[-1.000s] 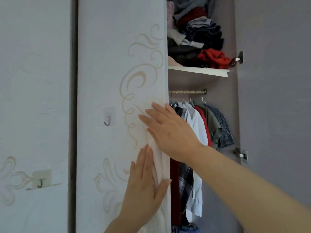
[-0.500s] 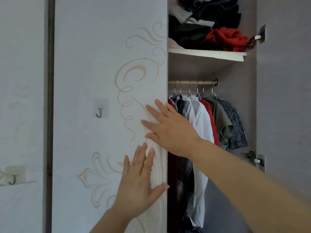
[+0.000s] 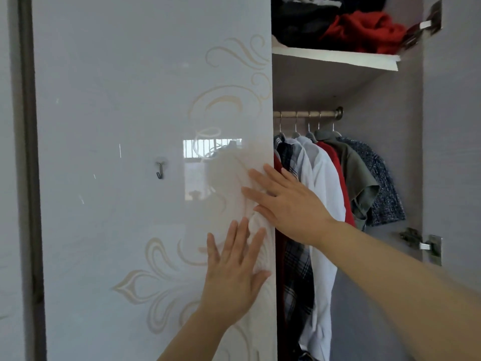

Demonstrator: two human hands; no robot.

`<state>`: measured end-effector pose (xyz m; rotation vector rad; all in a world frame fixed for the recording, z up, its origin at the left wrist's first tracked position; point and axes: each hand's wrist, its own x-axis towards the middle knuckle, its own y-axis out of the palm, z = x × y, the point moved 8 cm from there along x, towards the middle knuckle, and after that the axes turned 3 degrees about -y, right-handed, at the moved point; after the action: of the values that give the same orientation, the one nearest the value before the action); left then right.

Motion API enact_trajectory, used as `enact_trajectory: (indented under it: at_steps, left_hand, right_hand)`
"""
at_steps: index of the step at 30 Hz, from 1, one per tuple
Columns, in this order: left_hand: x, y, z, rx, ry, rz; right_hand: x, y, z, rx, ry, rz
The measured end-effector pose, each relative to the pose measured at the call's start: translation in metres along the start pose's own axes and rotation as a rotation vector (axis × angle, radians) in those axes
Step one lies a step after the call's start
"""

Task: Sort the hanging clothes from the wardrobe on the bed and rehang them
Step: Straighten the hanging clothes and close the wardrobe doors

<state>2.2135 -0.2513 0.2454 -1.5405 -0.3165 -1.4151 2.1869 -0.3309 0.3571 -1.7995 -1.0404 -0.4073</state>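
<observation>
You are right at the start, I think: getting the wardrobe open so you can reach inside. Your left hand (image 3: 234, 269) lies flat on the shiny white wardrobe door with gold swirls (image 3: 130, 100), with its fingers straight and spread. Your right hand (image 3: 289, 201) is just above it, flat too, pressing near the door's right edge. Neither hand holds anything.

Next, I think you need to take your hands off the door, reach to the right and lift one hanger's hook up over the silver metal rail (image 3: 307, 114) above your right hand. Hold the hanger, not the cloth, or the shirt may slip off. The bed is not in view.

The row of hanging clothes (image 3: 322, 183) is just right of your right hand, partly behind it. They are packed close together: a dark checked shirt, white shirts, something red, a green short-sleeved shirt and a blue speckled top at the far end. None has come off the rail yet.
</observation>
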Motion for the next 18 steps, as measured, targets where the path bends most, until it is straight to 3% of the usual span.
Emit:
enact_trajectory:
  at_steps: [9, 18]
  left_hand:
    - [0.004, 0.028, 0.018, 0.018, 0.064, -0.178]
    - [0.005, 0.028, 0.014, 0.022, 0.041, -0.257]
  right_hand:
    - [0.004, 0.033, -0.009, 0.000, 0.083, -0.134]
    - [0.001, 0.033, -0.009, 0.056, 0.147, -0.044]
